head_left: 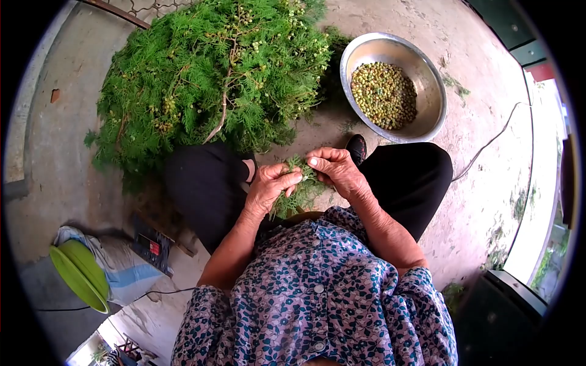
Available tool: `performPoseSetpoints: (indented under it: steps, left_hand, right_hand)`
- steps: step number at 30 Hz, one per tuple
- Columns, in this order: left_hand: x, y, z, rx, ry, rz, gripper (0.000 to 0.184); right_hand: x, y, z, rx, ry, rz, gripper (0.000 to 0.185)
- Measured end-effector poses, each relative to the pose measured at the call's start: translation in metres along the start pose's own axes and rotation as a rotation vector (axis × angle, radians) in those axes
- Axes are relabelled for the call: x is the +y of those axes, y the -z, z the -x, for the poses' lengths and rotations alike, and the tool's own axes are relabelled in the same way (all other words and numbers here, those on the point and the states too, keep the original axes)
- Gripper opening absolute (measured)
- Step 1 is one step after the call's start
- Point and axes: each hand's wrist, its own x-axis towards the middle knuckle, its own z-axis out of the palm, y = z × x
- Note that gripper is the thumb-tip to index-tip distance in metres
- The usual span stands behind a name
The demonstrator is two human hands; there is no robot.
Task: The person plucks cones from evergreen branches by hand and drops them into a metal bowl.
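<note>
Between my knees, my left hand (273, 186) is closed around a small green evergreen sprig (297, 165), thumb on top. My right hand (339, 171) meets it from the other side, thumb and fingers pinched at the sprig's upper end. Whether a berry sits in that pinch is hidden by the fingertips. More feathery green foliage (305, 198) hangs below the hands in front of my lap. Beyond my left knee lies a large heap of evergreen branches (213, 79) bearing pale green berries. A wide metal basin (430, 100) stands past my right knee, with many green and brownish berries (384, 94) inside.
At the lower left a green plastic basin (79, 274) leans against a whitish sack (125, 262). A dark cable (494, 137) runs along the concrete floor (482, 67) on the right. A dark box-like object (497, 317) stands at the lower right.
</note>
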Motion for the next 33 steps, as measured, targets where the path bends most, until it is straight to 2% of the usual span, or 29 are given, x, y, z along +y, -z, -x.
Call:
performPoseSetpoints:
  steps: [4, 6, 9, 11, 14, 18, 22, 26, 29, 31, 33]
  left_hand:
    - [0.000, -0.001, -0.001, 0.016, 0.002, -0.029, 0.014]
    - [0.001, -0.001, 0.000, 0.028, -0.002, -0.039, 0.013]
    - [0.001, 0.001, 0.003, 0.046, 0.018, 0.029, 0.012]
    - [-0.004, 0.005, 0.002, 0.051, -0.033, 0.081, 0.011]
    - [-0.008, 0.007, -0.002, 0.086, -0.071, 0.122, 0.011]
    - [-0.003, 0.006, 0.000, 0.072, -0.059, 0.128, 0.010]
    - [-0.002, 0.004, 0.001, 0.044, -0.029, 0.096, 0.010]
    - [-0.001, 0.003, 0.002, 0.046, -0.006, 0.118, 0.010]
    - [-0.002, 0.005, 0.001, 0.050, -0.022, 0.101, 0.010]
    - [-0.004, 0.009, 0.000, 0.018, -0.068, 0.034, 0.010]
    - [-0.008, 0.008, 0.001, 0.078, -0.056, 0.114, 0.012]
  right_hand:
    - [0.004, -0.004, -0.001, 0.060, 0.052, 0.018, 0.016]
    - [0.004, -0.009, 0.000, 0.264, -0.008, -0.102, 0.013]
    - [0.006, 0.022, -0.010, 0.153, 0.133, -0.370, 0.015]
    - [0.001, 0.021, -0.004, 0.144, 0.107, -0.416, 0.012]
    - [-0.010, 0.015, 0.002, -0.015, 0.020, -0.508, 0.006]
    - [-0.004, 0.013, -0.001, -0.042, 0.036, -0.274, 0.013]
    - [-0.006, 0.007, 0.000, -0.137, -0.008, -0.199, 0.020]
    - [0.000, 0.002, 0.001, -0.110, -0.041, -0.172, 0.014]
    - [0.005, 0.002, -0.001, -0.049, -0.008, -0.191, 0.011]
    - [0.006, 0.012, -0.008, 0.063, 0.046, -0.371, 0.010]
    - [0.000, 0.031, -0.017, 0.270, 0.031, -0.406, 0.012]
